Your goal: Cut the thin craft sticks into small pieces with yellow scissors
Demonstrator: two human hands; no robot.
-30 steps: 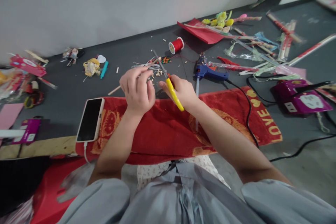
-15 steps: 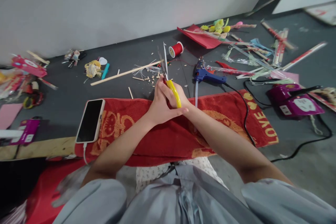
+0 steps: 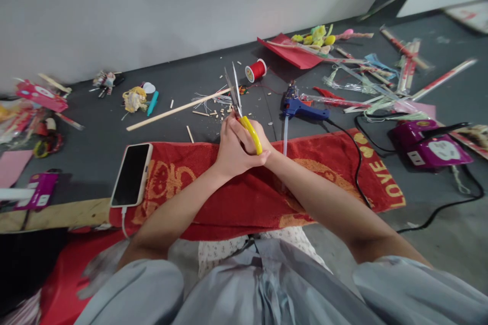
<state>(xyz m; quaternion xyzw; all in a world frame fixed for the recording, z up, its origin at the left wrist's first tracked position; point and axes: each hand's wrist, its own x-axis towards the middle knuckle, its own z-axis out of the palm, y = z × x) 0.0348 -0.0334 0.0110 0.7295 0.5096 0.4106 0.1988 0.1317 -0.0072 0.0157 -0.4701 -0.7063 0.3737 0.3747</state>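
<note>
Both my hands are closed together over a pair of yellow-handled scissors (image 3: 251, 134). My left hand (image 3: 230, 144) wraps the handles from the left, its thumb lying against the right wrist. My right hand (image 3: 262, 134) is closed on the far side, its fingers partly hidden behind the handle and the left hand. The metal blades point up and away and stand apart. A thin wooden stick (image 3: 177, 110) lies on the dark table, its right end close by the blades; whether they touch it I cannot tell. Small cut wooden bits (image 3: 219, 113) are scattered just beyond my hands.
A red towel (image 3: 236, 203) covers the table's front edge, with a phone (image 3: 131, 175) on its left. Beyond are a red thread spool (image 3: 255, 70) and a blue glue gun (image 3: 305, 109). A purple power socket (image 3: 430, 144) and cords lie right; craft pieces (image 3: 134, 99) lie left.
The scissors have shifted slightly left, blades still apart. The wooden stick has slid a little left and towards me. My left thumb has drawn in closer to the right wrist.
</note>
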